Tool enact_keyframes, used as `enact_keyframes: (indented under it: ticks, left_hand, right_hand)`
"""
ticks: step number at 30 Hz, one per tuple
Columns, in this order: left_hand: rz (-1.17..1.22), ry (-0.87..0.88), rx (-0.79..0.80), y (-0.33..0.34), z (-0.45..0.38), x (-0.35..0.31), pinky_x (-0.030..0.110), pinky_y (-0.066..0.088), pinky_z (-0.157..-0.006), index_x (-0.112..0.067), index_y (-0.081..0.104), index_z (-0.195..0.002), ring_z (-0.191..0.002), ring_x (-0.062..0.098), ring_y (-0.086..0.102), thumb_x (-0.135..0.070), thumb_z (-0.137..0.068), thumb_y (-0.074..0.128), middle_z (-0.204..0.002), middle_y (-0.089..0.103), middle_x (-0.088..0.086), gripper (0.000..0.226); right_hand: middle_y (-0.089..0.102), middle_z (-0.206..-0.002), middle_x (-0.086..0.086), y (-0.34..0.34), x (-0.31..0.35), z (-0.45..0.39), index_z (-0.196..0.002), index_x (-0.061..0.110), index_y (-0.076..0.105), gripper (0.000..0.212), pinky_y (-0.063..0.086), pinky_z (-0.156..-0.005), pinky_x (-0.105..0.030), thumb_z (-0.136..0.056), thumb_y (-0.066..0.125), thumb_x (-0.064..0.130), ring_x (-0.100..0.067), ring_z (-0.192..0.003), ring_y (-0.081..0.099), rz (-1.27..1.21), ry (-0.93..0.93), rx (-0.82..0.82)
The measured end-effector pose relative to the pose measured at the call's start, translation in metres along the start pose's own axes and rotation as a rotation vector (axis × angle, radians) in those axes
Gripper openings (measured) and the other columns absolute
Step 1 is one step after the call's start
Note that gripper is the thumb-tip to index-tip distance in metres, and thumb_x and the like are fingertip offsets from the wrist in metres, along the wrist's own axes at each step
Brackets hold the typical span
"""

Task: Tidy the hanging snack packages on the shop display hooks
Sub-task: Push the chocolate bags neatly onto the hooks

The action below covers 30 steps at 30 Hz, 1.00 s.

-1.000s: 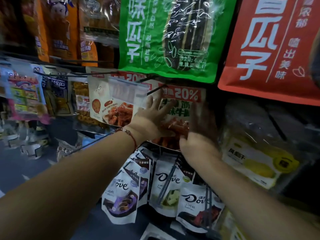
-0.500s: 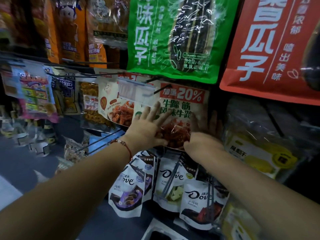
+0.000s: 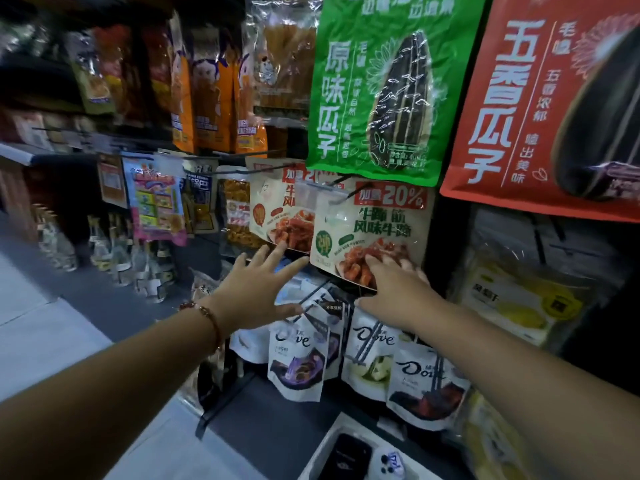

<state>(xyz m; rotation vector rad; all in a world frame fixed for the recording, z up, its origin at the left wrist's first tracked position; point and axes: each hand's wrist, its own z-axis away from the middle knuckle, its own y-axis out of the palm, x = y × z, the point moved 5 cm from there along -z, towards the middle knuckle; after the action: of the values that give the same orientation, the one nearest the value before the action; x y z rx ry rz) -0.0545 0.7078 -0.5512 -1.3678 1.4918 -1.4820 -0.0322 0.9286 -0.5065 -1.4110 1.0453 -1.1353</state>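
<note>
Shop hooks: right hand (image 3: pixel 391 292) presses beef-tendon packet (image 3: pixel 372 233).

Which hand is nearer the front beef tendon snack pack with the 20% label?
Right. The right hand rests on the lower edge of the beef tendon pack, fingers on its front. The left hand hovers open to the pack's lower left, apart from it.
</note>
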Motion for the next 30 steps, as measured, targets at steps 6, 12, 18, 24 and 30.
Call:
enact_keyframes:
  ticks: [6,12,18,24,30]
  left_hand:
    - [0.055,0.025,0.112,-0.011,0.030,-0.038,0.058,0.010,-0.121,-0.046,-0.021,-0.152,-0.154,0.035,-0.004,-0.091,-0.064,0.008,-0.166,-0.020,0.006,0.103]
    - [0.086,0.149,0.149,-0.010,0.048,-0.119,0.058,0.012,-0.120,-0.044,-0.014,-0.155,-0.154,0.033,-0.001,-0.091,-0.063,0.007,-0.167,-0.015,0.004,0.105]
    - [0.068,0.245,0.179,0.006,0.072,-0.188,0.055,0.013,-0.121,-0.043,-0.016,-0.155,-0.154,0.034,0.001,-0.095,-0.054,-0.006,-0.167,-0.012,0.008,0.113]
    - [0.128,0.260,0.154,0.031,0.085,-0.237,0.050,0.015,-0.122,-0.031,-0.017,-0.156,-0.154,0.030,0.004,-0.087,-0.080,0.026,-0.168,-0.009,0.007,0.104]
    - [0.258,0.249,-0.117,0.041,0.100,-0.265,0.051,0.040,-0.108,-0.031,0.018,-0.158,-0.143,0.041,0.035,-0.064,-0.092,0.045,-0.166,0.010,0.019,0.079]
  right_hand:
    - [-0.005,-0.168,-0.006,0.010,-0.013,0.047,-0.160,0.027,0.002,0.083,0.001,-0.124,-0.047,-0.096,0.053,0.047,-0.032,-0.153,-0.005,-0.035,-0.020,0.082]
    - [-0.006,-0.167,-0.007,0.036,-0.056,0.098,-0.160,0.028,0.002,0.081,0.002,-0.124,-0.050,-0.098,0.048,0.054,-0.035,-0.153,-0.005,-0.064,0.046,0.120]
    - [-0.007,-0.167,-0.007,0.079,-0.097,0.155,-0.160,0.028,0.001,0.083,0.000,-0.122,-0.048,-0.097,0.046,0.059,-0.033,-0.153,-0.007,-0.073,0.103,0.154]
    - [-0.014,-0.166,-0.008,0.099,-0.123,0.202,-0.160,0.023,0.008,0.076,-0.016,-0.121,-0.047,-0.100,0.044,0.052,-0.031,-0.151,-0.020,0.050,0.042,0.012]
    - [-0.007,-0.168,-0.004,0.119,-0.118,0.227,-0.158,0.027,0.016,0.064,-0.027,-0.110,-0.032,-0.102,0.044,0.039,-0.024,-0.153,-0.014,0.068,-0.126,-0.052]
